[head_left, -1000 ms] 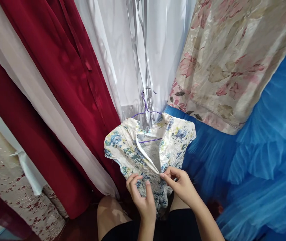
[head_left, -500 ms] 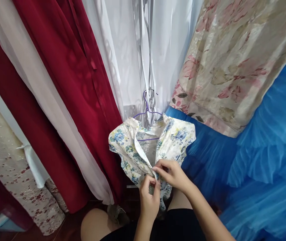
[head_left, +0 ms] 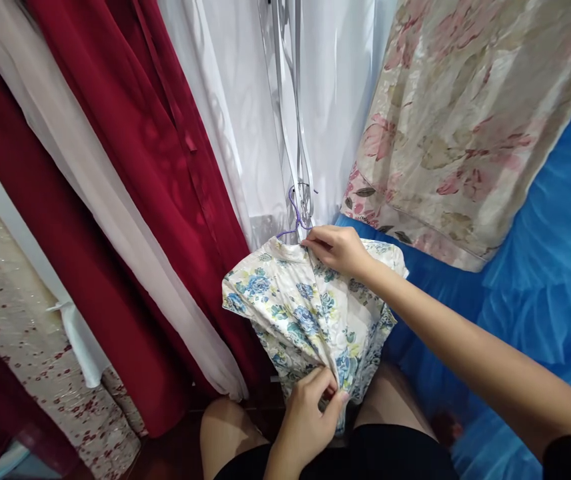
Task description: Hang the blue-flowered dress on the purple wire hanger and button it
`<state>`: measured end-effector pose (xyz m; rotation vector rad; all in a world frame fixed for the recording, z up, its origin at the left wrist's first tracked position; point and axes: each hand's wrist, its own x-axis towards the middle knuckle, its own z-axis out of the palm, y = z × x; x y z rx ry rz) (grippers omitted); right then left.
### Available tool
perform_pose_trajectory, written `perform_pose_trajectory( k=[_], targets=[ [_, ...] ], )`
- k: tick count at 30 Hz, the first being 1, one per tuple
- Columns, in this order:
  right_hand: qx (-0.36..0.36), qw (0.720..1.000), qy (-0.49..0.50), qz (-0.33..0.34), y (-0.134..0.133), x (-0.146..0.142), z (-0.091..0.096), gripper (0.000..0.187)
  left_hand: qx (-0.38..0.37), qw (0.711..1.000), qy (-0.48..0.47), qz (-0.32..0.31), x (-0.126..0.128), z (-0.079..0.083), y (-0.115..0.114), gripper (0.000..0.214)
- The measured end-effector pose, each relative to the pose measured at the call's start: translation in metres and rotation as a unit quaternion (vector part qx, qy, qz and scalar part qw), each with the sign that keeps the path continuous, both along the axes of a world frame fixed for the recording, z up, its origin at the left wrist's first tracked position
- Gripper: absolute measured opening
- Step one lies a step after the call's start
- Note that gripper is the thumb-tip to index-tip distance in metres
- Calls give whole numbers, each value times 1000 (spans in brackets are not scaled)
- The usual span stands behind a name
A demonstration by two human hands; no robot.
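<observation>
A sleeveless-looking white blouse (head_left: 285, 287) with blue and yellow-green flowers hangs on a purple wire hanger (head_left: 296, 212) in front of me. Its back or front opening is drawn together along a line down the middle. At the collar, my right hand (head_left: 338, 250) pinches the top of that edge, close under the hanger's hook. My left hand (head_left: 310, 410) grips the same edge lower down, near the hem, with thumb and fingers closed on the cloth. The right hand and forearm hide part of the right shoulder.
White ribbons (head_left: 290, 100) hang down to the hanger before a white cloth (head_left: 235, 73). Dark red drapes (head_left: 130, 167) hang at left, beside a beige cloth with red flowers (head_left: 30, 373). At right are a pink-flowered cloth (head_left: 445, 133) and blue ruffled tulle (head_left: 530, 320).
My right hand has moved up from the blouse's middle to its collar. The gaping neckline has closed, its edges brought together. My left hand has shifted slightly down and right, still gripping the cloth.
</observation>
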<state>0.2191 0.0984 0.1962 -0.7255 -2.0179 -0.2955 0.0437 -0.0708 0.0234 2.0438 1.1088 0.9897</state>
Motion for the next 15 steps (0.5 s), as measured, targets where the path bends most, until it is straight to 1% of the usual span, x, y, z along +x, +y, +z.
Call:
perform_pose_trajectory(
  k=[2, 4, 5, 7, 8, 9, 11, 12, 13, 15],
  targets=[
    [13, 1000, -9, 17, -5, 2, -1, 26, 44, 999, -19, -3, -7, 5, 8, 14],
    [27, 999, -14, 21, -9, 5, -4, 28, 110, 992, -50, 20, -15, 21, 26, 14],
    [31, 999, -17, 18, -11, 6, -5, 30, 146, 986, -69, 42, -19, 34, 38, 14],
    [38, 999, -26, 11, -12, 8, -9, 33, 208, 966, -108, 108, -25, 68, 65, 15],
    [45, 998, -32, 10, -12, 9, -11, 33, 225, 958, -125, 128, -27, 86, 79, 20],
    [55, 998, -37, 11, -12, 10, -12, 33, 235, 954, -128, 133, -27, 104, 94, 26],
    [86, 995, -46, 15, -11, 12, -15, 32, 248, 958, -96, 109, -23, 134, 118, 36],
    [104, 993, -50, 18, -11, 13, -16, 30, 257, 960, -68, 89, -20, 145, 128, 33],
    [121, 991, -53, 19, -11, 14, -18, 28, 268, 960, -43, 72, -17, 153, 136, 28],
    [150, 987, -60, 20, -11, 15, -20, 25, 293, 954, -12, 54, -11, 159, 144, 20]
  ],
)
